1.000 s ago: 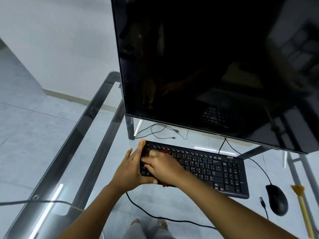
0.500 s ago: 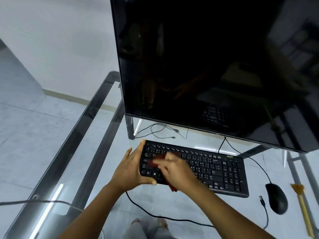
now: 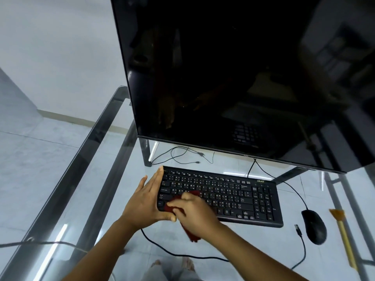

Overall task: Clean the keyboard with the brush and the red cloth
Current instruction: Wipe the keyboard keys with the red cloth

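Note:
A black keyboard [image 3: 229, 196] lies on the glass desk below the monitor. My left hand [image 3: 146, 201] holds the keyboard's left end, fingers straight along the side and thumb under the front edge. My right hand [image 3: 192, 213] presses the red cloth [image 3: 191, 233] onto the lower left keys; the cloth shows above the fingers and hangs off the front edge below the wrist. The brush [image 3: 344, 234], with a yellow wooden handle and orange bristles, lies on the desk at the far right.
A large dark monitor [image 3: 233, 78] stands over the keyboard's back edge. A black mouse [image 3: 314, 227] sits right of the keyboard with a loose USB plug [image 3: 297, 229] beside it. Cables run across the glass desk [image 3: 101, 179], whose metal frame edge runs along the left.
My right hand has wiped the cloth from the upper left keys down toward the front left corner. My left hand has kept its hold on the keyboard's end.

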`<state>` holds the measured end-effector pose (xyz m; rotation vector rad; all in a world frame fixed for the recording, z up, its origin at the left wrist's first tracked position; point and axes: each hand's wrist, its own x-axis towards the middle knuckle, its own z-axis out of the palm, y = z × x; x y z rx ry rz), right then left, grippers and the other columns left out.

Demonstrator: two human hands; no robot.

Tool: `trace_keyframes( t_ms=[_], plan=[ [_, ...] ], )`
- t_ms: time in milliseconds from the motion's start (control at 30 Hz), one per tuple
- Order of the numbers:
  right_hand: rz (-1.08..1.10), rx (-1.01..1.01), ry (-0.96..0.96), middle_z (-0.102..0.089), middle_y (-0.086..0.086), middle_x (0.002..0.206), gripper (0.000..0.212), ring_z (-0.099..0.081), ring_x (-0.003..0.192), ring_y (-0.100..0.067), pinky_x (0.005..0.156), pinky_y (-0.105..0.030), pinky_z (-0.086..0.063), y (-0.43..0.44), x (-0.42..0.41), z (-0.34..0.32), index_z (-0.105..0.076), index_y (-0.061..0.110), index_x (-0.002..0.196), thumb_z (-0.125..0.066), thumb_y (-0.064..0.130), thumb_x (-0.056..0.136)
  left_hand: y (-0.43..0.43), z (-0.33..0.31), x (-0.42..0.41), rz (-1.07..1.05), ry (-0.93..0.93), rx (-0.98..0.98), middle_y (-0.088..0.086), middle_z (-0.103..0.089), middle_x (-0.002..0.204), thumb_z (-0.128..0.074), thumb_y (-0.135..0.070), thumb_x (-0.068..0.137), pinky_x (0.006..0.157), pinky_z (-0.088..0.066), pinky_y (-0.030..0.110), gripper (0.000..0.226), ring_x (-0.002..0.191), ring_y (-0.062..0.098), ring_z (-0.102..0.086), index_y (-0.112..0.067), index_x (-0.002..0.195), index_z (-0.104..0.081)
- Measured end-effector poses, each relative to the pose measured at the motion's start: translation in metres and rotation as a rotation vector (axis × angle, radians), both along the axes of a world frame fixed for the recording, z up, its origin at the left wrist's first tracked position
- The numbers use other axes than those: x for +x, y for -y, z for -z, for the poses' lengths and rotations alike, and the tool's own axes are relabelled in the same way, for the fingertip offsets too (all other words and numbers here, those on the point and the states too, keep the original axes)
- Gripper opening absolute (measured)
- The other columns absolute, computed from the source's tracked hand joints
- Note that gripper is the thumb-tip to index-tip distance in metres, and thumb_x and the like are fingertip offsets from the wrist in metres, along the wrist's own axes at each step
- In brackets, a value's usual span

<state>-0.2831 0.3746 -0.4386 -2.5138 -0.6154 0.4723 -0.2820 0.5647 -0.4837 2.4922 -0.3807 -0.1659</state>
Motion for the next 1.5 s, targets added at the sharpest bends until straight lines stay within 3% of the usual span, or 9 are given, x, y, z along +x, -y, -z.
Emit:
trace_keyframes(
  t_ms=[267,467,600,767,933,1067,1233,1400,1500],
  plan=[
    [0.489,-0.011,0.238,-0.067,-0.004,0.103,0.029,-0.063,0.089,-0.019,0.081,-0.029,-0.053,0.041,0.065,-0.011,-0.064,0.020,0.120,-0.057,0.029,0.094,0.007,-0.006,0.003,-0.034,-0.005,-0.031,-0.009,-0.020,0.158,-0.059,-0.087,0.061,0.122,-0.003,0.040,0.134,0.145,0.005,-0.019,-0.022,0.151,0.017],
    [-0.025,-0.061,0.145,-0.058,-0.009,0.121,0.040,-0.060,0.102,-0.031,0.085,-0.041,-0.052,-0.010,0.039,-0.008,-0.049,0.023,0.136,-0.048,0.029,0.097,0.008,-0.004,0.003,-0.038,0.016,-0.023,-0.009,-0.025,0.156,-0.056,-0.088,0.062,0.121,-0.005,0.040,0.134,0.143,0.003,-0.022,-0.021,0.151,0.018],
    [0.360,-0.094,0.235,-0.060,-0.008,0.111,0.032,-0.063,0.095,-0.027,0.079,-0.038,-0.055,0.002,0.089,-0.009,-0.058,0.020,0.127,-0.046,0.028,0.098,0.014,-0.007,0.010,-0.038,0.018,-0.022,-0.008,-0.023,0.158,-0.057,-0.089,0.059,0.121,-0.004,0.039,0.135,0.144,0.004,-0.021,-0.020,0.152,0.014],
    [-0.032,-0.023,0.088,-0.058,-0.011,0.109,0.033,-0.059,0.098,-0.031,0.079,-0.040,-0.052,-0.037,0.041,-0.006,-0.056,0.018,0.126,-0.051,0.026,0.094,0.008,-0.002,0.000,-0.058,0.012,-0.009,-0.008,-0.017,0.158,-0.056,-0.089,0.060,0.121,-0.005,0.038,0.136,0.143,0.004,-0.023,-0.019,0.151,0.017],
    [0.239,-0.009,0.166,-0.058,-0.007,0.101,0.032,-0.061,0.089,-0.026,0.076,-0.033,-0.052,-0.015,0.069,-0.006,-0.059,0.028,0.126,-0.052,0.026,0.094,0.011,-0.006,0.007,-0.061,0.005,-0.013,-0.009,-0.018,0.158,-0.057,-0.090,0.058,0.121,-0.005,0.039,0.137,0.143,0.003,-0.022,-0.022,0.150,0.018],
    [-0.109,-0.013,0.014,-0.056,-0.008,0.099,0.026,-0.060,0.088,-0.028,0.074,-0.039,-0.053,-0.033,0.020,-0.009,-0.063,0.026,0.117,-0.052,0.024,0.093,0.008,-0.003,-0.001,-0.058,0.007,-0.024,-0.016,-0.018,0.152,-0.063,-0.083,0.061,0.121,-0.007,0.036,0.135,0.139,0.001,-0.030,-0.019,0.152,0.014],
    [0.239,-0.041,0.177,-0.058,-0.003,0.103,0.035,-0.060,0.090,-0.021,0.080,-0.027,-0.048,0.011,0.066,-0.011,-0.060,0.027,0.127,-0.053,0.020,0.094,0.008,-0.007,0.007,-0.067,-0.009,-0.011,-0.012,-0.013,0.158,-0.059,-0.091,0.053,0.121,-0.004,0.037,0.141,0.143,0.002,-0.021,-0.021,0.152,0.012],
    [-0.150,-0.021,-0.066,-0.058,-0.003,0.107,0.037,-0.057,0.090,-0.018,0.077,-0.028,-0.048,-0.005,0.017,-0.007,-0.056,0.030,0.131,-0.055,0.027,0.095,0.004,-0.002,0.000,-0.070,0.017,-0.018,-0.008,-0.026,0.156,-0.062,-0.087,0.058,0.121,-0.009,0.040,0.137,0.141,0.005,-0.029,-0.019,0.152,0.010],
    [0.051,-0.006,0.066,-0.060,-0.002,0.102,0.033,-0.056,0.086,-0.014,0.076,-0.028,-0.048,0.008,0.048,-0.013,-0.060,0.030,0.128,-0.056,0.027,0.095,0.011,-0.006,0.006,-0.054,0.014,-0.021,-0.007,-0.023,0.157,-0.061,-0.089,0.055,0.121,-0.007,0.039,0.139,0.142,0.005,-0.025,-0.019,0.153,0.010]
  ],
)
